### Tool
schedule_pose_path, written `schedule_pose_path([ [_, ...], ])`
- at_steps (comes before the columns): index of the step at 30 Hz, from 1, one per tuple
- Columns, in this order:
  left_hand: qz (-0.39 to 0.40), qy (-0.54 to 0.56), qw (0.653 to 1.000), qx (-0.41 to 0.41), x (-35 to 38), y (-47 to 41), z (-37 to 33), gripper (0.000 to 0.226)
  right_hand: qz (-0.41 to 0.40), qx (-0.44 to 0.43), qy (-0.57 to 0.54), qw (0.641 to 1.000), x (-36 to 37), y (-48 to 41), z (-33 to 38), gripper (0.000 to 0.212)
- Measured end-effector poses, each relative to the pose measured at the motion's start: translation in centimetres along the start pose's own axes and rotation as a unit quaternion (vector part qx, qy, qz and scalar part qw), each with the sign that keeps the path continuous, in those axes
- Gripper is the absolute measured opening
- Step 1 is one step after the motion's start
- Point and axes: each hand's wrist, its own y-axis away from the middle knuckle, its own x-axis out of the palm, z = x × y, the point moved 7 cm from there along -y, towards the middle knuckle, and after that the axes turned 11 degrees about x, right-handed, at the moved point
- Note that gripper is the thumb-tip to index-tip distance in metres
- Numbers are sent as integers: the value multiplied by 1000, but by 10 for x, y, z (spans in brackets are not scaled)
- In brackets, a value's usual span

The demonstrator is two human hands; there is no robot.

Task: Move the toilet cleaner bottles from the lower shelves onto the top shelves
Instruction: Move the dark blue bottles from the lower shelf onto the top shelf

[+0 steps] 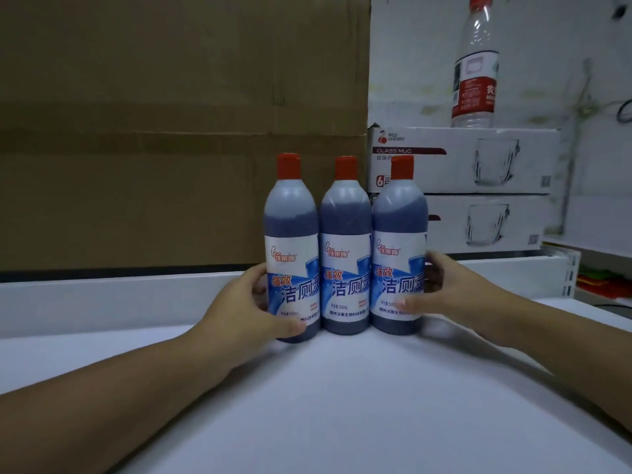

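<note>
The left hand (253, 302) curls round the left toilet cleaner bottle (290, 241), thumb across its lower front and fingers behind. The right hand (441, 289) wraps the right toilet cleaner bottle (398, 234) the same way. Pressed between them stands the middle toilet cleaner bottle (345, 234) (all three upright, red-capped, side by side), on the white shelf (342, 405). Behind stands a large cardboard box (171, 114); to its right are two stacked glass mug boxes (461, 159) with a water bottle (475, 70) on top.
</note>
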Motion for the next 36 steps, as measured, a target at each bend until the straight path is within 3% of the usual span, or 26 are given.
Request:
schedule_pose_path([
  [8,-22,-118,993,8,-8,-4,5,61,-24,-6,55,998,-2,4,-2,52],
  [19,-16,-133,991,11,-7,-3,8,59,-7,5,20,1000,-3,-5,-10,56],
  [23,-17,-127,992,4,-6,0,6,61,30,9,46,998,0,6,-6,56],
  [26,-10,-111,993,-31,-8,3,4,63,28,7,96,995,-3,17,2,68],
  [29,8,-174,983,-59,-10,15,-6,70,-61,-17,276,959,-18,35,10,82],
  [31,9,-251,965,-75,-14,30,-20,73,-96,-65,365,924,-22,60,17,79],
  [34,24,-383,921,-65,-18,58,-45,63,-73,-147,403,901,-14,109,19,69],
  [36,58,-394,914,-79,-13,80,-57,60,-36,-173,410,895,-2,140,14,67],
])
